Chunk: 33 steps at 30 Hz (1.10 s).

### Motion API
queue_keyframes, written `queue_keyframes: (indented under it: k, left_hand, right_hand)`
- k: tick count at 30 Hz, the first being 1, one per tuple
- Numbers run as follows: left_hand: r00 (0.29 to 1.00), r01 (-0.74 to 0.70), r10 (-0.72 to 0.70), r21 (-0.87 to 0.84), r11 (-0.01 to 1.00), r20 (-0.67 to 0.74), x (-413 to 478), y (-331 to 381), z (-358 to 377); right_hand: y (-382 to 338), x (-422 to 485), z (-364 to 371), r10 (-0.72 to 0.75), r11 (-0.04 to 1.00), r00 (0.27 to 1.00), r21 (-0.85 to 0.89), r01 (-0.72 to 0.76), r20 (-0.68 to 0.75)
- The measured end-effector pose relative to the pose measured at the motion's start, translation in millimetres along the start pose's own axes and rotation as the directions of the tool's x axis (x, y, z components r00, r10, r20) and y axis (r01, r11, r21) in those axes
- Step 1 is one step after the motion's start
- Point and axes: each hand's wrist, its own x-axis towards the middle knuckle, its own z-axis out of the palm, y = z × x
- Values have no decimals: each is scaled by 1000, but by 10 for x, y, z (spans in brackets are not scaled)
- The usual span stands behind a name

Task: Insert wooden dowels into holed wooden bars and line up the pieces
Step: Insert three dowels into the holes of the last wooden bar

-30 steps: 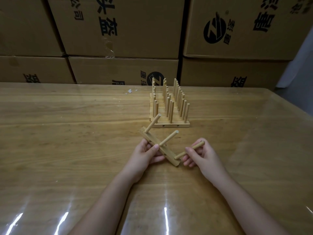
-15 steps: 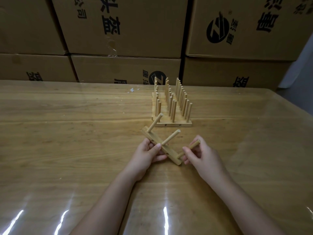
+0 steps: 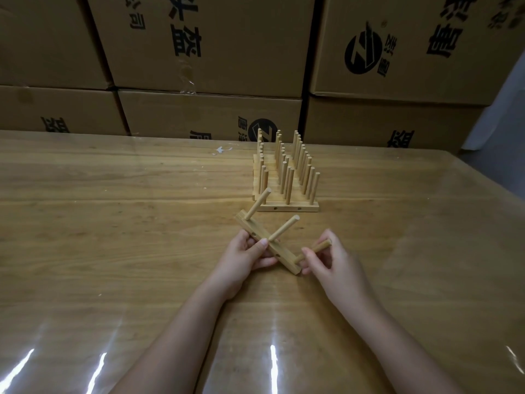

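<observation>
Fingertips [image 3: 311,258] of the right hand [image 3: 338,268] are pinching a wooden dowel [image 3: 316,249] close to its lower end, curled snugly round it; the dowel's tip is meeting the holed bar [image 3: 284,260] at its near end, though how deep it is sitting I cannot tell. The left hand [image 3: 241,263] is gripping the bar from the other side, thumb [image 3: 262,241] pressing on its top face, fingers wrapping beneath; the bar is lying slantwise, apparently raised a little off the table [image 3: 113,223]. Two dowels are already standing in it: a middle dowel [image 3: 284,228] and a far dowel [image 3: 258,203], both leaning away to the right.

To seat this one well, I judge the right hand should be pushing straight along the dowel's own line, parallel to its two neighbours, with a slight twist, while the left hand is bracing the bar against the push; any sideways lean may jam it.

Further out, the finished row [image 3: 284,177] of pegged bars is waiting, well apart from the hands, for this piece to be lined up against it; cardboard boxes [image 3: 213,38] are stacked behind.
</observation>
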Motion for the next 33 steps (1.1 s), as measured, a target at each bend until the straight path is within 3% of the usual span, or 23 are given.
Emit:
queue_keyframes:
  k: [6, 9, 11, 13, 15, 18, 22, 24, 26, 27, 30, 31, 33]
  left_hand:
    - [1000, 11, -9, -75, 997, 28, -31, 43, -1]
    - [999, -42, 39, -123, 991, -25, -42, 73, -29]
    - [993, -97, 96, -6, 995, -66, -49, 90, -103]
    - [991, -100, 119, 251, 963, -59, -74, 116, -172]
    - [990, -103, 135, 473, 875, -35, -103, 129, -220]
    - [984, -117, 174, 650, 751, -24, -99, 114, -274]
    - [958, -158, 282, 922, 354, 56, -73, 51, -305]
    - [961, -138, 271, 951, 276, 61, -78, 36, -286]
    - [965, -134, 257, 950, 282, 60, -81, 46, -280]
    - [968, -146, 241, 928, 343, 64, -92, 69, -273]
    - [971, -205, 237, 664, 719, 43, -149, 158, -233]
    - [963, -231, 269, 586, 777, 24, -164, 180, -223]
    - [951, -261, 310, 562, 785, 9, -191, 211, -212]
  right_hand:
    - [49, -10, 1, 26, 1000, 1000, 9, -26, -1]
    - [82, 4, -49, 20, 999, 997, -47, -23, -77]
    - [94, 29, -93, -1, 996, 994, -92, -9, -109]
    - [107, 49, -118, -12, 996, 994, -84, 3, -112]
    - [128, 70, -124, -18, 998, 995, -63, 12, -102]
    - [150, 90, -129, -42, 999, 993, -4, 42, -107]
    - [126, 73, -99, 10, 994, 1000, 109, -7, -24]
    - [121, 68, -83, 22, 992, 1000, 127, -22, -1]
    - [122, 76, -87, 28, 990, 999, 138, -32, 29]
    - [127, 80, -92, 31, 989, 998, 143, -39, 52]
    - [158, 88, -122, 37, 988, 994, 147, -52, 106]
    - [166, 90, -132, 38, 987, 992, 149, -56, 122]
    - [177, 100, -143, 41, 986, 989, 154, -63, 142]
